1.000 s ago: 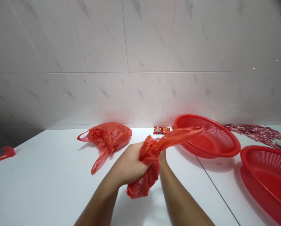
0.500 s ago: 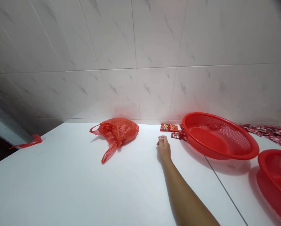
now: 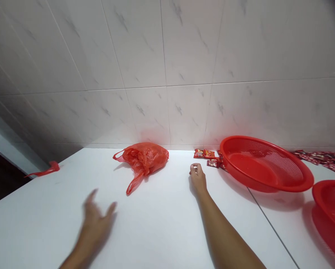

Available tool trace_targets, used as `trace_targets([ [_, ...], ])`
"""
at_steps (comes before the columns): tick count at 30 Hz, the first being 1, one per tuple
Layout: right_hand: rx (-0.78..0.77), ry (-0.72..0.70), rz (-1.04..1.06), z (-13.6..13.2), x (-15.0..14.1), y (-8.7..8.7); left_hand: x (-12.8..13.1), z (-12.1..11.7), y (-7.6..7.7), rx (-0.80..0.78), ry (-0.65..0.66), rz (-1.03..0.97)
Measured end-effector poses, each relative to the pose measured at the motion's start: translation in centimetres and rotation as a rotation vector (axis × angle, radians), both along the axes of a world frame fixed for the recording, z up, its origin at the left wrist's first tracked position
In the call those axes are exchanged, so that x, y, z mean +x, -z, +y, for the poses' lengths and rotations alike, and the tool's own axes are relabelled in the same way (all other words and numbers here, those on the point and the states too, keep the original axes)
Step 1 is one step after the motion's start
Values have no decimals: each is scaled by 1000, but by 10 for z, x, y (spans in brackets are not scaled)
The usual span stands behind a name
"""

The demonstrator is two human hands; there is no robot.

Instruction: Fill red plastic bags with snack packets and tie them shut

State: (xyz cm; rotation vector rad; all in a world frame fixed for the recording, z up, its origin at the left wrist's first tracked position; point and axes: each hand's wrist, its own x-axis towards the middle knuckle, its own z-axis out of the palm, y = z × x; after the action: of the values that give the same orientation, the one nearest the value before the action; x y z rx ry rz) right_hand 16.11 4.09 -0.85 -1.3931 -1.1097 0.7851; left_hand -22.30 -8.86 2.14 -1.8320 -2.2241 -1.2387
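My left hand (image 3: 96, 220) is over the white table at the lower left, blurred, with thumb and fingers spread and nothing in it. In front of it lies a red plastic bag (image 3: 149, 157), bulging, its handles loose toward me. My right hand (image 3: 197, 175) rests low over the table, fingers curled together; what is inside them, if anything, is hidden. Just beyond it, near the wall, lie small red printed packets (image 3: 203, 154). A dark red packet (image 3: 212, 163) lies to the right of the hand, partly beside the basket.
A red perforated basket (image 3: 257, 168) stands tilted on the right, and a second red basket (image 3: 331, 224) is cut off by the frame edge. More packets (image 3: 324, 158) lie behind them. A red plastic scrap (image 3: 48, 170) lies at the left table edge. A tiled wall (image 3: 145, 116) closes the back.
My left hand has come into view from the lower left. My right hand stays in nearly the same place, still curled. The whole view has shifted slightly.
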Motion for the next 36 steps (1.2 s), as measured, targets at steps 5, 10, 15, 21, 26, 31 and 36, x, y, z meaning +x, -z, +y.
trace_targets([
  [5,32,-45,-40,-1,0,2,72,65,16,-261,36,285],
  [10,77,-125,-82,1,-11,2,119,106,13,-290,76,280],
  [15,265,-482,-223,-6,-37,-6,157,102,24,-240,287,244],
  [21,274,-501,-387,-4,-44,-4,160,99,11,-140,497,109],
  [26,158,-416,-375,4,-37,2,144,99,-6,40,545,-36],
  [31,168,-415,-400,4,-36,-3,144,86,-10,511,768,82],
  [36,262,-476,-271,1,-36,-11,160,62,-14,691,1041,272],
])
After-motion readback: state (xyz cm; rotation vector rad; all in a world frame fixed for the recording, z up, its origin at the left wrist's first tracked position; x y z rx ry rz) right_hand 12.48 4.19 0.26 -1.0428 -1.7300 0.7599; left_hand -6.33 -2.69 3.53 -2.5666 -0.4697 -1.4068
